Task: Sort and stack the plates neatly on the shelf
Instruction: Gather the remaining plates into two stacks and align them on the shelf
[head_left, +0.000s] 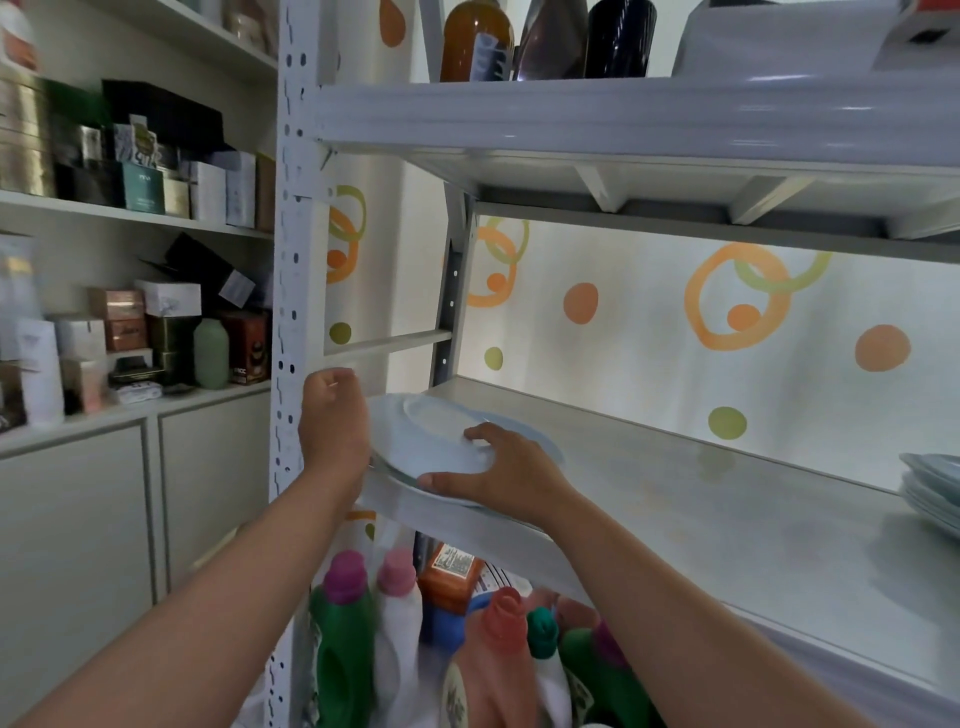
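Observation:
A white plate (423, 439) is tilted over the left end of the grey shelf (675, 499), above a second plate (452, 498) lying flat on the shelf. My left hand (332, 421) grips the tilted plate's left rim. My right hand (501, 467) holds its right edge, thumb under and fingers on top. Another stack of pale plates (932, 488) sits at the shelf's far right edge, partly cut off by the frame.
A perforated white upright post (291, 312) stands just left of my hands. Detergent bottles (363, 639) crowd the level below. An upper shelf (623, 119) carries dark bottles. Boxes fill the cabinet shelves (130, 218) at left.

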